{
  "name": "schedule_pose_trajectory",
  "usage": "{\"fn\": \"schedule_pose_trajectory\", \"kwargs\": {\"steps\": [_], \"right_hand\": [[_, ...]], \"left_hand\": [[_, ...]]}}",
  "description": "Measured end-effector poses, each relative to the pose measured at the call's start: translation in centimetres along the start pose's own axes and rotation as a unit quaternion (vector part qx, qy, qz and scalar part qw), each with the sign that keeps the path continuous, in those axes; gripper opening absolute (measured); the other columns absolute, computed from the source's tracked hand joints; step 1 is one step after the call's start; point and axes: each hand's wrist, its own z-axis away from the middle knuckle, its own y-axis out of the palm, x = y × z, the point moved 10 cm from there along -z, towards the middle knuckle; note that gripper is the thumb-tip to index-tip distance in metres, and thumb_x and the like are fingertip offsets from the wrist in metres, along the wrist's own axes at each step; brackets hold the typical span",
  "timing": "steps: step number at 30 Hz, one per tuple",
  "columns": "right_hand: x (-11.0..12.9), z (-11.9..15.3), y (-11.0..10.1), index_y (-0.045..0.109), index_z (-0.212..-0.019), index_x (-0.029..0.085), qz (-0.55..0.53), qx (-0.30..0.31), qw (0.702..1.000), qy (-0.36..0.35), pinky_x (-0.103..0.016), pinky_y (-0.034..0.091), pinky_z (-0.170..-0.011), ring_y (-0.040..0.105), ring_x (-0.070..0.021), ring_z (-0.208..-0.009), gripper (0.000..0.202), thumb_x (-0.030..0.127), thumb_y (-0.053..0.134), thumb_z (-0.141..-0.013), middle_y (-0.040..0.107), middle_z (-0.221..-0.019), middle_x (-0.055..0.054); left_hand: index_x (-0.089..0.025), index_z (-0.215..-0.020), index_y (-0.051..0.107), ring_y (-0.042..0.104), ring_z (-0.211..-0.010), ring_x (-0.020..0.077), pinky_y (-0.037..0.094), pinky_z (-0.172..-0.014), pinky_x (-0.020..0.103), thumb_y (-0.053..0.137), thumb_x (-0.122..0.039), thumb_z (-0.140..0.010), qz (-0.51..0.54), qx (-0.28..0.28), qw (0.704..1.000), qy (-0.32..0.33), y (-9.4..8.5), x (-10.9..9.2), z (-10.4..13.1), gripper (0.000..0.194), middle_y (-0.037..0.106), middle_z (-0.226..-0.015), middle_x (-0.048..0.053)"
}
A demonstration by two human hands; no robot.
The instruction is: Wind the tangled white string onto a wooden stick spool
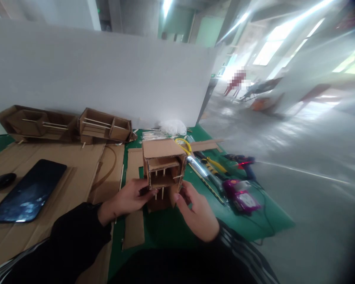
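Observation:
A small cardboard box structure [162, 150] stands upright in front of me, with an open front, a shelf inside and thin wooden sticks running through it. My left hand [130, 197] grips its lower left side, fingers and thumb closed on the cardboard. At the lower right, my right hand [197, 209] pinches a cardboard side panel between thumb and fingers. Some fingertips are hidden behind the cardboard. Beneath it lies a green table mat [165, 236], with a cardboard strip [134, 230] near my left wrist.
Two larger cardboard structures [106, 126] stand along the white partition [100, 75]. A phone [29, 189] rests on cardboard sheets at left. On the right lie scissors with yellow handles [185, 144], pliers [217, 165], a glue gun [246, 165] and a purple package [242, 197].

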Motion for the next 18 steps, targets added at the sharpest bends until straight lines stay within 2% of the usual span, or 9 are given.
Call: {"fn": "schedule_pose_trajectory", "kwargs": {"steps": [4,7,9,14,18], "right_hand": [[-1.1,0.2,0.9,0.038,-0.131,0.019,0.031,0.036,0.999,0.014,-0.031,0.049,-0.068,0.066,-0.0197,-0.074,0.043,0.034,0.047,-0.092,0.068,-0.087,-0.003],[-2.5,0.2,2.4,0.030,-0.139,0.016,0.109,0.081,0.991,0.022,-0.036,0.049,-0.077,0.066,-0.0263,-0.096,0.068,0.034,0.062,-0.080,0.066,-0.111,-0.011],[-3.1,0.1,3.5,0.028,-0.141,0.014,0.140,0.104,0.984,0.020,-0.037,0.047,-0.084,0.063,-0.0289,-0.107,0.077,0.030,0.066,-0.076,0.063,-0.120,-0.015],[-3.5,-0.9,4.1,0.024,-0.145,0.016,0.162,0.092,0.981,0.046,-0.035,0.047,-0.082,0.065,-0.0292,-0.106,0.081,0.031,0.066,-0.077,0.067,-0.113,-0.013],[-3.4,-1.4,3.9,0.028,-0.142,0.018,0.175,0.077,0.979,0.064,-0.034,0.049,-0.077,0.067,-0.0293,-0.101,0.078,0.040,0.066,-0.077,0.069,-0.111,-0.012]], "left_hand": [[-0.017,-0.085,0.070,0.066,-0.082,0.0210,0.053,-0.076,0.029,0.057,-0.042,-0.087,-0.011,0.007,1.000,0.004,0.1,-0.1,0.1,0.029,0.072,-0.084,0.004],[-0.016,-0.090,0.070,0.067,-0.085,0.0214,0.054,-0.076,0.028,0.057,-0.041,-0.087,0.008,0.000,1.000,0.001,0.1,0.0,0.0,0.028,0.072,-0.087,0.005],[-0.017,-0.096,0.069,0.067,-0.083,0.0198,0.054,-0.074,0.027,0.056,-0.040,-0.088,0.036,-0.010,0.999,-0.011,0.0,0.3,0.0,0.028,0.073,-0.090,0.005],[-0.018,-0.109,0.066,0.061,-0.060,0.0112,0.053,-0.058,0.022,0.055,-0.038,-0.089,0.120,-0.016,0.991,-0.053,0.1,1.6,-0.2,0.030,0.071,-0.095,0.005],[-0.018,-0.107,0.067,0.060,-0.057,0.0095,0.053,-0.057,0.022,0.056,-0.038,-0.089,0.135,-0.015,0.989,-0.059,0.0,1.6,-0.3,0.029,0.071,-0.096,0.005]]}}
